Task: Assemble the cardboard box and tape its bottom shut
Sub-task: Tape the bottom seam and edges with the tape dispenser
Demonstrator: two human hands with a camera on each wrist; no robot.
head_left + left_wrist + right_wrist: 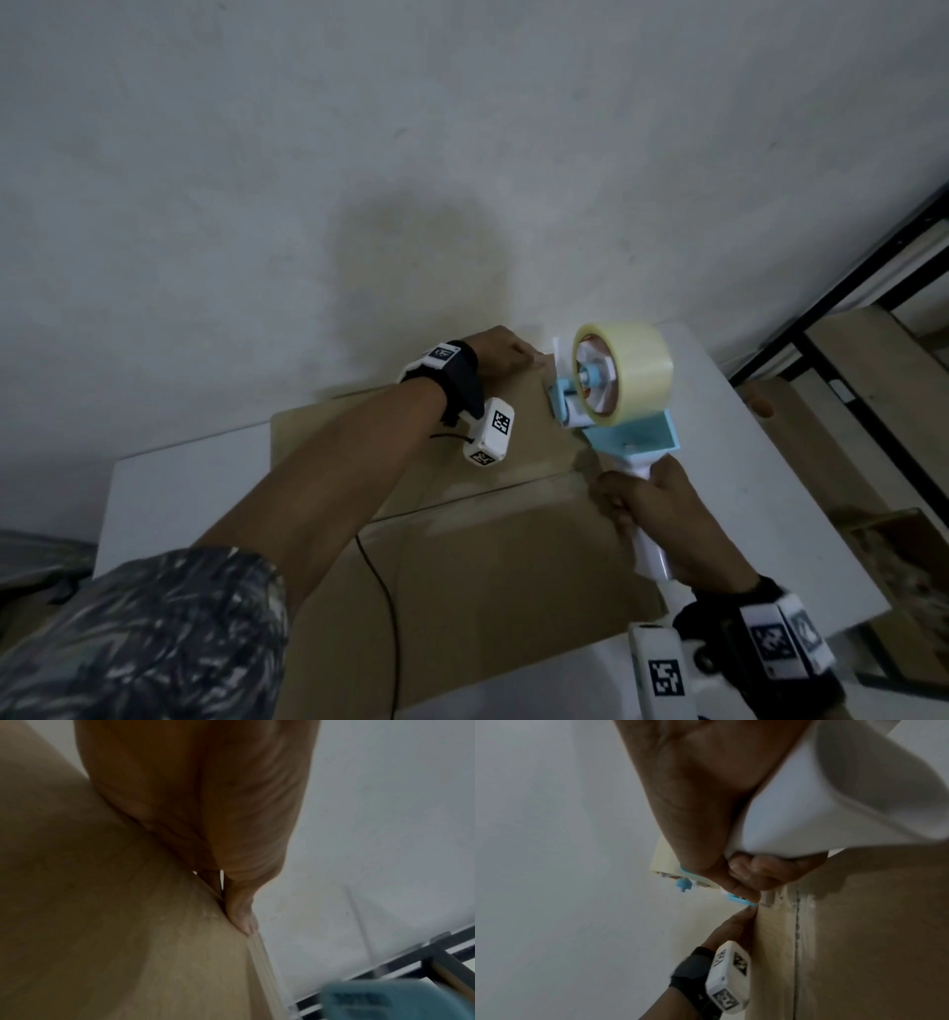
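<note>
While the cardboard box [462,514] lies bottom-up on the white table [169,493], I log the taping step in hand. At the box's far edge, left hand [500,354] presses straight fingers [241,914] onto the tape end. Right of it, the tape dispenser [611,390] meets that edge; right hand [652,519] clenches its handle. Next: pull along the seam, I judge.

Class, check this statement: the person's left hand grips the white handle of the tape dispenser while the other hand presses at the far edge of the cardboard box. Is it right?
Not quite. The head view shows the right hand gripping the white handle of the tape dispenser, not the left. The left hand is the one pressing at the far edge of the cardboard box; the rest stands.
</note>
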